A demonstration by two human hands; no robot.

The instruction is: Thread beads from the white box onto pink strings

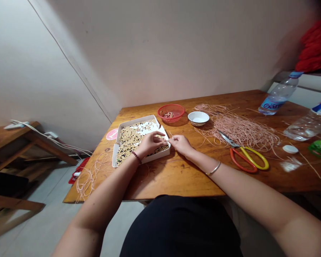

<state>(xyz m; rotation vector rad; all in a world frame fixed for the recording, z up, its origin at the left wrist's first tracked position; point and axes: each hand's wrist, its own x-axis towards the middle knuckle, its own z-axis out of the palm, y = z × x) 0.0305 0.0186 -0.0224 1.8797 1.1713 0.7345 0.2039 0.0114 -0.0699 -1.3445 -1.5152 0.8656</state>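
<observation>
My left hand point(150, 144) is over the right side of a white box point(157, 157) of cream and dark beads point(128, 141). Its thumb and fingertips are drawn together near the box corner; what they hold is too small to make out. Just right of that corner, my right hand point(181, 144) has its fingers closed in a pinch on a thin pale cord point(171, 134), whose end pokes up above them. The fingertips of both hands nearly meet. At the box's right edge a cardboard flap stands partly folded.
Behind the box are a red basket point(176, 118) with strung pieces and a white bowl point(198, 122). Pink cord point(243, 130) lies heaped on the right, scissors point(243, 155) against it. Bottles point(279, 94) stand farther right. Loose cord point(87, 180) hangs over the table's left edge.
</observation>
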